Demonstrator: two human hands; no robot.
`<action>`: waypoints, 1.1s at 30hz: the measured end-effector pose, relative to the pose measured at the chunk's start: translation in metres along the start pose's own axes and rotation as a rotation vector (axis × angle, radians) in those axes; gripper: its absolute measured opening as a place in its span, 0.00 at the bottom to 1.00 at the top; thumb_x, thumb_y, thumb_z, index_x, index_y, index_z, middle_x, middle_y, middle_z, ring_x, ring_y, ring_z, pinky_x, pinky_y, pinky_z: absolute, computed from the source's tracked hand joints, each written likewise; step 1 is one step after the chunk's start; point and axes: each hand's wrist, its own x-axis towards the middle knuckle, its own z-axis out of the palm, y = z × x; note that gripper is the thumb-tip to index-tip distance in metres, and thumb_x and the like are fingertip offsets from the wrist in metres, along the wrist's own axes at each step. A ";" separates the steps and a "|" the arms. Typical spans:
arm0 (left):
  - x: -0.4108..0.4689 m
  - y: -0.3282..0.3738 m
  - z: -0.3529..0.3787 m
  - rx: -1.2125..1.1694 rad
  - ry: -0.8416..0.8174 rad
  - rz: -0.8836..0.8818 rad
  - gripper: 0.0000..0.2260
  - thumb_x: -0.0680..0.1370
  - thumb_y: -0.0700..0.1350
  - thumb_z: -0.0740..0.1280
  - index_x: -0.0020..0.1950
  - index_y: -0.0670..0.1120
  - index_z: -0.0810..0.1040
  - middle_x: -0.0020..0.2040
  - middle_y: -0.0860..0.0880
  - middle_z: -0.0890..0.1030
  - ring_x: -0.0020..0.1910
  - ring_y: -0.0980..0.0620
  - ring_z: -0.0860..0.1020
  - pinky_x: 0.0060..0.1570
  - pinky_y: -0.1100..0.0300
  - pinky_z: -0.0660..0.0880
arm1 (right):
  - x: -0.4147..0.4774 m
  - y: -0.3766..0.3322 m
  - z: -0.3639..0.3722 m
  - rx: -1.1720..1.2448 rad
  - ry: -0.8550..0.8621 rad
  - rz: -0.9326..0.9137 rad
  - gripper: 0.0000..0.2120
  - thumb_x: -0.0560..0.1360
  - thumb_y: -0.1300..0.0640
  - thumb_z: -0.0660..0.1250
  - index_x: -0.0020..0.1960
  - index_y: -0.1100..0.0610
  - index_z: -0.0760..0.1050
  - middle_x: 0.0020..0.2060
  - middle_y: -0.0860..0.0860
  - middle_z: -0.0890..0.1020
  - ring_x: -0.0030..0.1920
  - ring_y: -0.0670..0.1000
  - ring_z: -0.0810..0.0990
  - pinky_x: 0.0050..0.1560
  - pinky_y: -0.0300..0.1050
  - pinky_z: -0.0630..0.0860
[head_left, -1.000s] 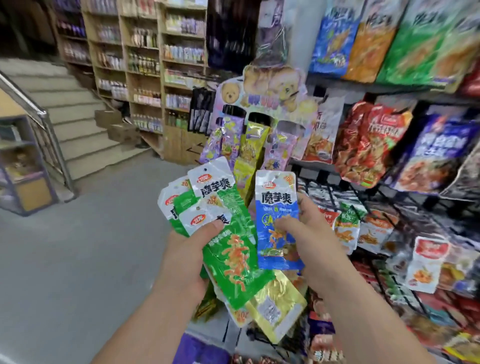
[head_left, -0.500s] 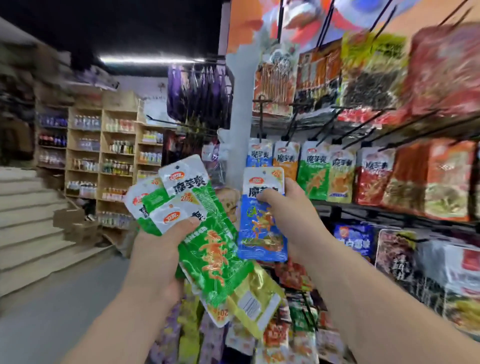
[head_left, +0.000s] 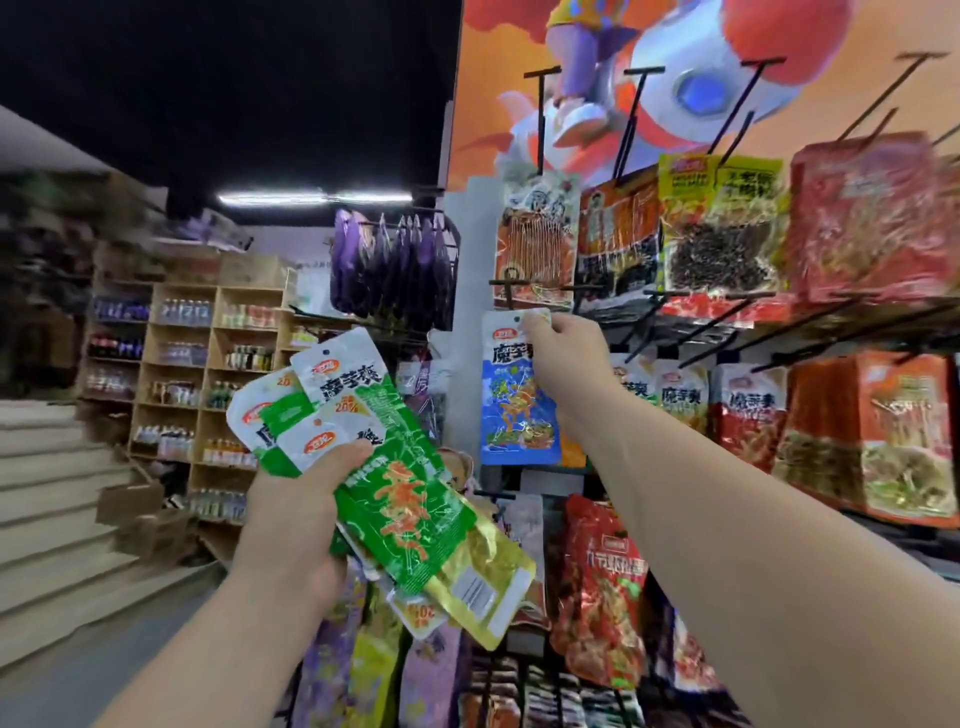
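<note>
My left hand (head_left: 298, 512) grips a fanned bundle of snack packets (head_left: 384, 467), mostly green and white, with a yellow one at the bottom. My right hand (head_left: 563, 364) pinches the top of a blue and white snack packet (head_left: 514, 410) and holds it up against the hanging rack, just below a black peg hook (head_left: 524, 285). The blue packet hangs upright, level with a row of similar packets (head_left: 680, 397) to its right. My right forearm hides part of that row.
Hanging racks of red, orange and yellow snack bags (head_left: 727, 234) fill the right side, with empty black hooks (head_left: 631, 119) above. Wooden shelves of bottles (head_left: 197, 364) stand at the back left. Steps (head_left: 47, 499) and cardboard boxes (head_left: 140, 514) lie on the left.
My head tilted up from the lower racks to the upper ones. My right hand raised the blue packet up and right toward the rack, shifting its grip to the packet's top. The left bundle stayed held.
</note>
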 end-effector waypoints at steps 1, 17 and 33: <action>0.002 0.000 -0.002 -0.002 -0.010 0.001 0.14 0.78 0.33 0.70 0.62 0.45 0.82 0.56 0.40 0.87 0.52 0.35 0.86 0.53 0.33 0.81 | 0.004 0.000 0.004 -0.002 0.015 -0.002 0.21 0.82 0.52 0.63 0.34 0.51 0.58 0.26 0.47 0.58 0.27 0.50 0.56 0.35 0.47 0.54; 0.009 -0.005 -0.009 -0.006 -0.099 -0.001 0.17 0.77 0.32 0.69 0.65 0.43 0.81 0.57 0.39 0.86 0.54 0.35 0.85 0.54 0.34 0.82 | 0.029 0.012 0.019 -0.176 0.140 0.056 0.29 0.78 0.56 0.66 0.21 0.54 0.60 0.18 0.44 0.57 0.28 0.53 0.56 0.37 0.52 0.57; 0.025 -0.026 -0.023 0.018 -0.060 -0.020 0.15 0.77 0.33 0.70 0.62 0.43 0.82 0.55 0.41 0.87 0.51 0.38 0.86 0.52 0.40 0.82 | 0.027 0.056 0.015 -0.558 0.075 -0.023 0.17 0.80 0.50 0.70 0.62 0.57 0.68 0.50 0.51 0.71 0.49 0.54 0.72 0.46 0.47 0.69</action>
